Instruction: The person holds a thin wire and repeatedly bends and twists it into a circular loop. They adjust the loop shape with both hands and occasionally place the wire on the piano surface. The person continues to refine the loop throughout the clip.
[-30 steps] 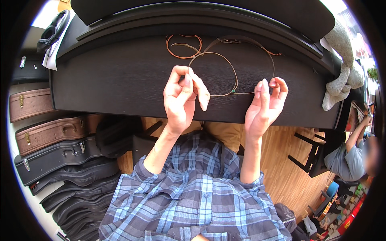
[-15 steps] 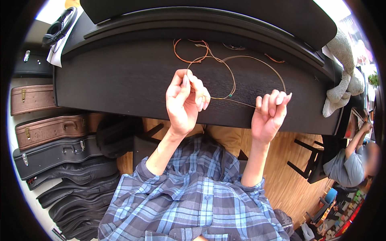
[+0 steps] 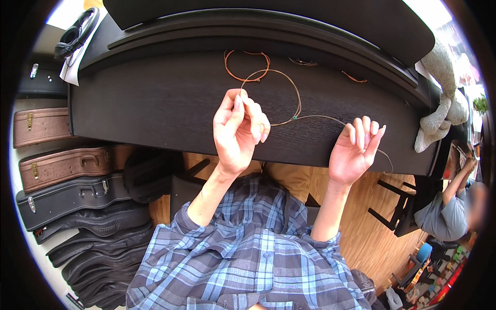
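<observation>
A thin bronze-coloured guitar string [image 3: 298, 93] runs between my hands above a black surface. My left hand [image 3: 238, 129] pinches one side of its loop between thumb and forefinger, the other fingers curled. A small green spot [image 3: 295, 118] shows where the loop and the outgoing strand meet. From there the strand arches to my right hand [image 3: 355, 151], whose fingers are bent around it. Its tail emerges past that hand and droops toward the surface's front edge. Beyond the loop lies an orange coiled string [image 3: 227, 67], partly overlapped by it in view.
At the back lie a small pale string [image 3: 303, 63] and a short orange string piece [image 3: 354, 78]. A grey plush toy [image 3: 439, 116] sits at the right end, headphones [image 3: 77, 33] at far left. Instrument cases [image 3: 67, 168] are stacked left. Another person [image 3: 447, 212] sits at right.
My right hand has shifted slightly right, and the large loop by it has come out into a single strand with a tail. My left hand keeps its pinch in place.
</observation>
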A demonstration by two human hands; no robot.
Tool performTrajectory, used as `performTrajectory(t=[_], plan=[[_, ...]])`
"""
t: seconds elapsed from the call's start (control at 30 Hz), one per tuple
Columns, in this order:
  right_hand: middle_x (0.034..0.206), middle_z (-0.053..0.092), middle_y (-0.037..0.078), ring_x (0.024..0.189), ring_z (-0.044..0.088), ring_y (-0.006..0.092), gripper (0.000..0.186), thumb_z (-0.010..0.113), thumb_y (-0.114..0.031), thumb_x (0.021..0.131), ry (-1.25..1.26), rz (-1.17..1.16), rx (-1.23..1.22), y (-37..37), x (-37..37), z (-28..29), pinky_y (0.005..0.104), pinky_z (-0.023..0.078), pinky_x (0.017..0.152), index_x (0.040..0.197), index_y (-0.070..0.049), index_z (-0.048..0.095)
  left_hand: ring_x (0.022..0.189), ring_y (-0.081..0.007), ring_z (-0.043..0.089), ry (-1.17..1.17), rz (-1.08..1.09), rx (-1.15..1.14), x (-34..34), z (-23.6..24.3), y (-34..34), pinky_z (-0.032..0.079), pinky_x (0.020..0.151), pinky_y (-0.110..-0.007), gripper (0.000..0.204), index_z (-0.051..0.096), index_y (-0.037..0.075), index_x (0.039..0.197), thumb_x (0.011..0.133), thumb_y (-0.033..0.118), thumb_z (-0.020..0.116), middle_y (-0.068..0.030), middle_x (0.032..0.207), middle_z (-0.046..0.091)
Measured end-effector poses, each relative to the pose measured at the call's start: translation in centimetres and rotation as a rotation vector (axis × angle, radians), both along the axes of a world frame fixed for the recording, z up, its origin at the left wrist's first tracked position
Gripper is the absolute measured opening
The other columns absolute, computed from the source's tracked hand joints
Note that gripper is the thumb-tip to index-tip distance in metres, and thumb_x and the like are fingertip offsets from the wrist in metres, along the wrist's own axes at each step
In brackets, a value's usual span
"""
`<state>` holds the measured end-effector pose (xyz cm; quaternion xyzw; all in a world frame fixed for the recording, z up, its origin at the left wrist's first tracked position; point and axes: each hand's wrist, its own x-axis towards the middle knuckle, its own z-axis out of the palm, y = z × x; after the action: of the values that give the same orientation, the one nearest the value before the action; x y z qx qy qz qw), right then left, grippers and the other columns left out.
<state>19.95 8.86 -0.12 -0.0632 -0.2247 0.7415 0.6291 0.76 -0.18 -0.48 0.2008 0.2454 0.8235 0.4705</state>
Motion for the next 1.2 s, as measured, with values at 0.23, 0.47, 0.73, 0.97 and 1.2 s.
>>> performTrajectory(t=[0.23,0.47,0.73,0.97,1.2], plan=[[0.13,0.053,0.008,0.128,0.048,0.0222,0.04,0.058,-0.014,0.099,-0.387,-0.188,0.048,-0.5,-0.3,-0.7,0.0295,0.044,0.103,0.136,-0.005,0.044,0.043,-0.0145,0.052,0.177,-0.048,-0.022,0.0,-0.2,-0.1,0.041,0.043,-0.025,0.02,0.047,0.002,0.103,0.107,0.02,0.039,-0.0116,0.061,0.06],[0.135,0.052,0.01,0.131,0.045,0.0222,0.05,0.056,-0.021,0.1,-0.528,-0.147,0.173,-0.6,-0.4,-0.5,0.029,0.043,0.086,0.144,-0.004,0.038,0.041,-0.0147,0.05,0.168,-0.036,-0.005,0.0,0.0,0.1,0.042,0.044,-0.025,0.021,0.047,0.003,0.103,0.107,0.022,0.038,-0.0103,0.058,0.058],[0.101,0.062,0.01,0.087,0.064,0.0159,0.021,0.066,-0.002,0.092,-0.812,-0.011,0.425,-1.2,-0.8,-0.7,0.025,0.052,0.074,0.111,0.0,0.057,0.046,-0.0181,0.055,0.104,-0.066,-0.003,-0.2,0.1,0.0,0.046,0.049,-0.027,0.024,0.046,0.001,0.108,0.107,0.024,0.039,-0.0128,0.063,0.061],[0.093,0.061,0.011,0.076,0.067,0.0199,0.014,0.064,-0.005,0.093,-0.75,-0.082,0.407,-1.2,-1.0,-0.9,0.0312,0.057,0.071,0.103,0.001,0.057,0.068,-0.0179,0.066,0.337,-0.122,-0.066,0.4,0.4,-0.3,0.055,0.066,-0.029,0.03,0.049,-0.003,0.12,0.095,0.009,0.063,-0.0198,0.097,0.07],[0.089,0.057,0.008,0.075,0.066,0.0195,0.015,0.064,-0.008,0.094,-0.758,-0.117,0.325,-1.2,-1.2,-0.6,0.0297,0.055,0.068,0.101,0.002,0.056,0.085,-0.0266,0.072,0.375,-0.269,0.002,0.8,0.3,-0.2,0.059,0.078,-0.037,0.015,0.058,-0.004,0.107,0.096,0.005,0.06,-0.0219,0.098,0.07]])
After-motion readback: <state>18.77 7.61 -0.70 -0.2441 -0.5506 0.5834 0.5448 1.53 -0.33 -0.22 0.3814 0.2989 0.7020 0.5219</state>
